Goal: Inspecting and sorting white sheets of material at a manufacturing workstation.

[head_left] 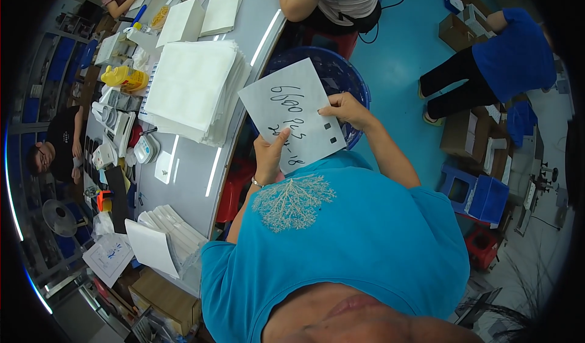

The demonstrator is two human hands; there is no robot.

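Note:
Both my hands hold a white sheet of paper (304, 87) over my lap. Handwriting in black covers its face, and two small dark squares sit near its right edge. At the sheet's lower left edge, my left hand (268, 157) is closed with the thumb lying on top. My right hand (350, 111) pinches the right edge between thumb and fingers. Beyond the sheet is a round blue tub (350, 78), partly hidden by it. On the table to my left lies a tall stack of white sheets (192, 87), apart from my hands.
On the long table (189, 178) are further paper stacks (181, 23), a yellow bottle (125, 78), small white containers (146, 149) and a bundle of white sheets (173, 233). Several people sit or stand around. Cardboard boxes (466, 129) and a blue stool (457, 187) stand at right.

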